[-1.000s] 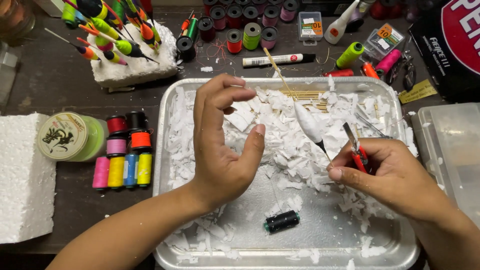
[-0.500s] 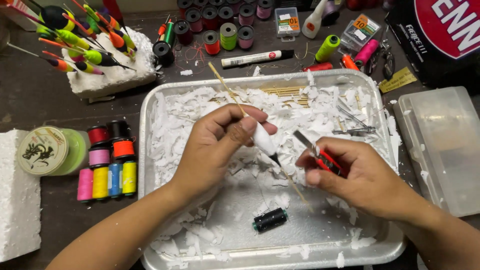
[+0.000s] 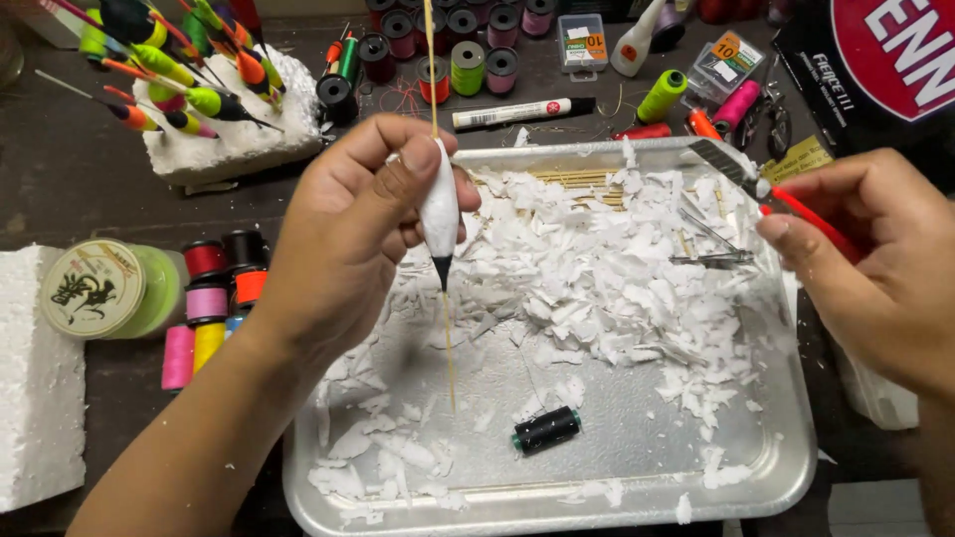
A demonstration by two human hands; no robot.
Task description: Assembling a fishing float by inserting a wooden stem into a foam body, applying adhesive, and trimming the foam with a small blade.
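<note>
Shaving-strewn metal tray point(image 3: 637, 487), left hand point(image 3: 348, 239) fingers pinching white float point(image 3: 439, 209), right hand point(image 3: 875, 259) fingers gripping half-hidden red knife point(image 3: 786, 204)

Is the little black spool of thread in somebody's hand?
No, the black spool lies by itself on the bare metal tray, away from both the left hand and the right hand.

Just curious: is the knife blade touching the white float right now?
Apart. The head view shows the knife blade well to the right of the white float, shavings between.

- Round red sign point(image 3: 895, 50) with white letters, at two o'clock.
- Two small clear packets, orange-labelled point(image 3: 582, 40) point(image 3: 729, 58), at one o'clock.
- Round cream spool label point(image 3: 92, 288), at nine o'clock.
</note>
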